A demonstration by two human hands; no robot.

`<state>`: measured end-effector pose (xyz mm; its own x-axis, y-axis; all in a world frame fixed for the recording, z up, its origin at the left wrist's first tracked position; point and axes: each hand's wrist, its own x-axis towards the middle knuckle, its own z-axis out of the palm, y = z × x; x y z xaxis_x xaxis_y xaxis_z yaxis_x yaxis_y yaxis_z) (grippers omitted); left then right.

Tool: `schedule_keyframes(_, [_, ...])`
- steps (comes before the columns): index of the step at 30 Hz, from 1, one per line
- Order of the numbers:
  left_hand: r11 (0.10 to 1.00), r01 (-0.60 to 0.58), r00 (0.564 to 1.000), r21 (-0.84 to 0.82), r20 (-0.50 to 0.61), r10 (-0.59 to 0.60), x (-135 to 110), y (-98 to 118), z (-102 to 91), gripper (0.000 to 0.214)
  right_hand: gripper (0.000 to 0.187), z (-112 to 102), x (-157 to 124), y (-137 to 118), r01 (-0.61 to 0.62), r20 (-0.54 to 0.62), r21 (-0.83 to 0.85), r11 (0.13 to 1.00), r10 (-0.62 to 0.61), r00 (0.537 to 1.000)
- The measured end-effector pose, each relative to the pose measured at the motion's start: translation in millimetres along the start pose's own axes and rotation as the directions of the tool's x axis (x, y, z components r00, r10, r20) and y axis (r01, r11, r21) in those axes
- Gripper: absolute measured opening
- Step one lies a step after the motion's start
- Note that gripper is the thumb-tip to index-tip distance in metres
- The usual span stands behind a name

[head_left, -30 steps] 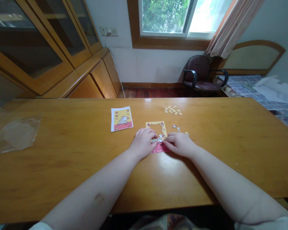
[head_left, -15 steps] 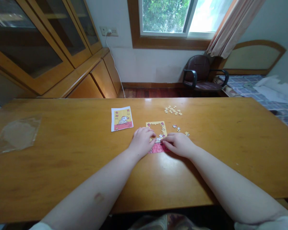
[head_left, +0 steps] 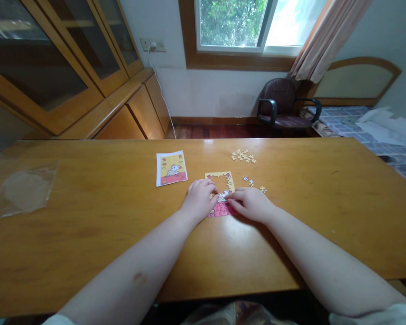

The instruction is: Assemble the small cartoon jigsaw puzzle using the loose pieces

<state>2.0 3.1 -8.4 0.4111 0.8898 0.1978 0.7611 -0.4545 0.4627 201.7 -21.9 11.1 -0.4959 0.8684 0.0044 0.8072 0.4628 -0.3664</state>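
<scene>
A small, partly built jigsaw puzzle [head_left: 219,180] with a yellow border and a pink bottom lies flat on the wooden table [head_left: 88,216]. My left hand [head_left: 199,201] rests on the puzzle's left side with its fingers curled. Pressed against the right side is my right hand [head_left: 252,203], whose fingertips pinch at the white pieces in the middle. Whether a loose piece sits between the fingers is too small to see. A printed reference picture [head_left: 171,168] of the same image lies to the left of the puzzle.
Loose puzzle pieces [head_left: 244,156] are scattered behind the puzzle, and a few more pieces [head_left: 252,182] lie right of it. A clear plastic bag [head_left: 22,189] lies at the far left. Beyond the table are wooden cabinets [head_left: 64,67], an office chair [head_left: 280,106] and a bed [head_left: 368,131].
My left hand has shifted slightly left, uncovering more of the pink bottom rows. The right hand has barely moved.
</scene>
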Motion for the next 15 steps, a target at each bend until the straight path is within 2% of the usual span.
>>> schedule_keyframes(15, [1.000, -0.002, 1.000, 0.009, -0.014, 0.002, 2.5, -2.0, 1.0, 0.009, 0.031, 2.3, 0.8, 1.3, -0.023, -0.005, -0.008, 1.000, 0.023, 1.000])
